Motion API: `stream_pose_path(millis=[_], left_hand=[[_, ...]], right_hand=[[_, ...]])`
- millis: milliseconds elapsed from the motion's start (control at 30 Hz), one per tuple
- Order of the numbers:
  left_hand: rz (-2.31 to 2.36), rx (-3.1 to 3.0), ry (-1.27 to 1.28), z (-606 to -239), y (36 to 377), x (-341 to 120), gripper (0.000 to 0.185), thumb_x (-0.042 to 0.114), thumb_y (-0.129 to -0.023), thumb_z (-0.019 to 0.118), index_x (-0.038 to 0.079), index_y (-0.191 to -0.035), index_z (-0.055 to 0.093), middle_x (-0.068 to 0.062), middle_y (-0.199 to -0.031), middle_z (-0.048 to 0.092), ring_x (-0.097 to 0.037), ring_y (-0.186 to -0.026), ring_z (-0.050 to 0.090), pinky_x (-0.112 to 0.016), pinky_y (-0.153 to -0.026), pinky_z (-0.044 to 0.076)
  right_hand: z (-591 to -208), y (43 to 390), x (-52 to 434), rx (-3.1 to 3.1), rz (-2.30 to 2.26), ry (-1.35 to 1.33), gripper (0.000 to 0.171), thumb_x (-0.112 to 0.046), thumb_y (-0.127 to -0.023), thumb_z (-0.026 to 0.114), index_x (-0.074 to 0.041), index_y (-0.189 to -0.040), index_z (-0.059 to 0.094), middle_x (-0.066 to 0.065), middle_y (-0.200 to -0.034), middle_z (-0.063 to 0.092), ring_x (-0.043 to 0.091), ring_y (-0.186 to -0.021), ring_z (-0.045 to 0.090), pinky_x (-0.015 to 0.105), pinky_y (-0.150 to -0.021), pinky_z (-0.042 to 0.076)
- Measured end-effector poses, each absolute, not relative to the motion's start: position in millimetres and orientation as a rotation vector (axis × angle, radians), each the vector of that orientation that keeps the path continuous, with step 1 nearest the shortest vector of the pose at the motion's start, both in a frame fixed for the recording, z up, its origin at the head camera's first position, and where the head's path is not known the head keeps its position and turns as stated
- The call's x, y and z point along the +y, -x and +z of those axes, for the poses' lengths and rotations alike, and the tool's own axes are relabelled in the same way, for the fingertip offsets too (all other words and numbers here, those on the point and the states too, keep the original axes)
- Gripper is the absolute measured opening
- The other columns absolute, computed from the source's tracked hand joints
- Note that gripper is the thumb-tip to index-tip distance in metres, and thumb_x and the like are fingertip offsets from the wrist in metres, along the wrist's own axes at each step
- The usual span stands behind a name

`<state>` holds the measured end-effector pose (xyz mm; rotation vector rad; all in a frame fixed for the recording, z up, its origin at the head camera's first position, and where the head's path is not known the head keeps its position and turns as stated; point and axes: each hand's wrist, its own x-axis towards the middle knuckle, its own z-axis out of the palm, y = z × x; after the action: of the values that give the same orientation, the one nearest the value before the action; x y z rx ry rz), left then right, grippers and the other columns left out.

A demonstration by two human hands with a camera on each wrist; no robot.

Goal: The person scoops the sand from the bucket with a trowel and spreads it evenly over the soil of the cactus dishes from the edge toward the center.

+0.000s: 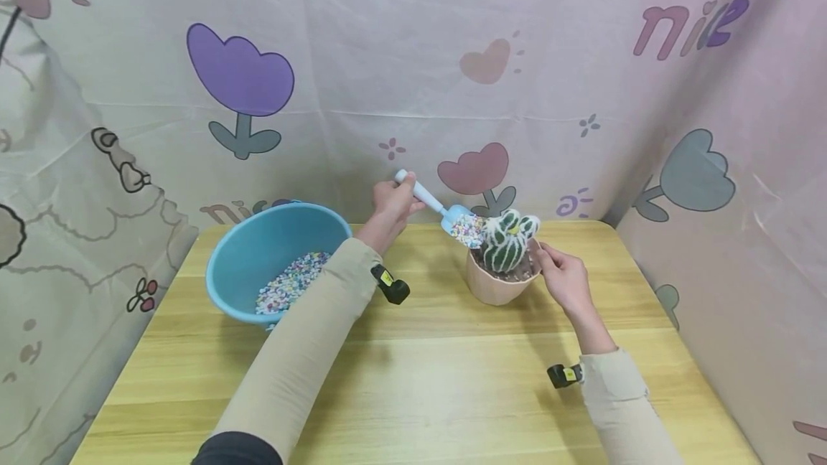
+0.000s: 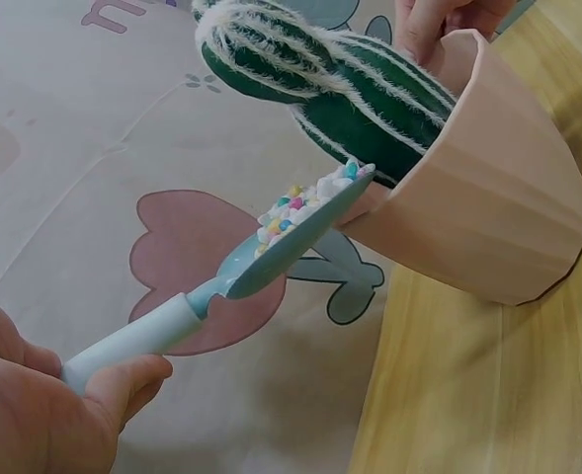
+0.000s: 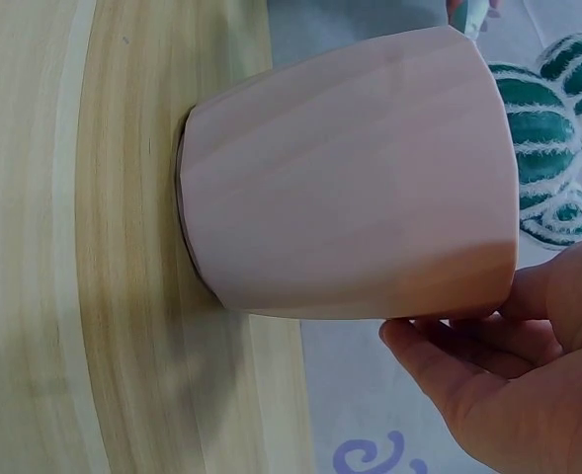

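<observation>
Left hand [image 1: 390, 201] grips loaded scoop [image 2: 271, 242] at pot [image 1: 496, 287] rim's ten o'clock; right hand [image 1: 565, 280] pinches the rim. Pebbles [image 2: 305, 202] may bounce off cactus [image 1: 507, 239] onto table [image 1: 452, 379].

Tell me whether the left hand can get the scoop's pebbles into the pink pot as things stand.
Probably yes. The left hand already holds the scoop with its tip at the pink pot rim, beside the cactus; the right hand steadies the far rim, out of the way.
</observation>
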<state>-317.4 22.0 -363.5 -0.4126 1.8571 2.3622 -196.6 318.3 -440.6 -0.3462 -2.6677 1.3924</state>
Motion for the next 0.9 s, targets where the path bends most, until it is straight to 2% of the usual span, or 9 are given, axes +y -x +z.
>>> stream_pose_path(millis=[233,533,600,667,767,900], left_hand=[[2.355,1.871,0.391,-362.6,318.0,24.6,0.045,0.023,-0.11,0.058,-0.009,-0.142,0.057,-0.033,-0.136,0.063,-0.04,-0.123,0.07,-0.038,-0.102,0.063],[2.359,1.876,0.394,-362.9,319.5,28.3,0.044,0.023,-0.11,0.06,-0.007,-0.141,0.059,-0.031,-0.136,0.063,-0.04,-0.123,0.07,-0.036,-0.099,0.065],[2.358,1.88,0.393,-362.8,319.6,28.9,0.044,0.023,-0.109,0.06,-0.007,-0.141,0.059,-0.03,-0.138,0.063,-0.04,-0.124,0.07,-0.035,-0.099,0.065],[2.358,1.885,0.387,-362.4,319.1,29.6,0.043,0.023,-0.109,0.061,-0.007,-0.14,0.06,-0.03,-0.139,0.063,-0.04,-0.124,0.07,-0.036,-0.099,0.065],[2.357,1.905,0.374,-361.4,318.3,30.6,0.042,0.022,-0.108,0.062,-0.007,-0.138,0.061,-0.029,-0.138,0.063,-0.04,-0.122,0.071,-0.035,-0.098,0.065],[2.343,1.939,0.364,-359.6,317.1,31.4,0.041,0.022,-0.107,0.064,-0.008,-0.135,0.062,-0.028,-0.135,0.065,-0.04,-0.119,0.072,-0.033,-0.095,0.066]], right_hand=[[-439.3,197.0,317.7,-2.675,1.384,0.342,0.053,-0.04,-0.113,0.046,-0.002,-0.15,0.055,0.023,-0.151,0.056,0.046,-0.134,0.061,0.058,-0.117,0.049],[-437.5,195.8,315.3,-2.67,1.389,0.339,0.052,-0.039,-0.113,0.047,-0.003,-0.149,0.056,0.021,-0.15,0.057,0.045,-0.131,0.063,0.056,-0.113,0.054],[-437.2,195.7,315.3,-2.672,1.385,0.339,0.051,-0.038,-0.113,0.047,-0.003,-0.149,0.056,0.021,-0.149,0.057,0.044,-0.13,0.064,0.052,-0.11,0.056],[-437.3,195.8,315.8,-2.678,1.373,0.34,0.05,-0.037,-0.113,0.046,-0.002,-0.149,0.056,0.022,-0.148,0.058,0.044,-0.128,0.066,0.042,-0.102,0.06],[-437.2,195.8,316.1,-2.684,1.356,0.342,0.05,-0.037,-0.113,0.046,-0.003,-0.148,0.057,0.022,-0.147,0.059,0.044,-0.125,0.067,0.027,-0.089,0.058],[-436.6,195.6,316.1,-2.687,1.36,0.339,0.05,-0.038,-0.113,0.047,-0.003,-0.148,0.057,0.021,-0.147,0.06,0.044,-0.125,0.068,0.024,-0.087,0.056]])
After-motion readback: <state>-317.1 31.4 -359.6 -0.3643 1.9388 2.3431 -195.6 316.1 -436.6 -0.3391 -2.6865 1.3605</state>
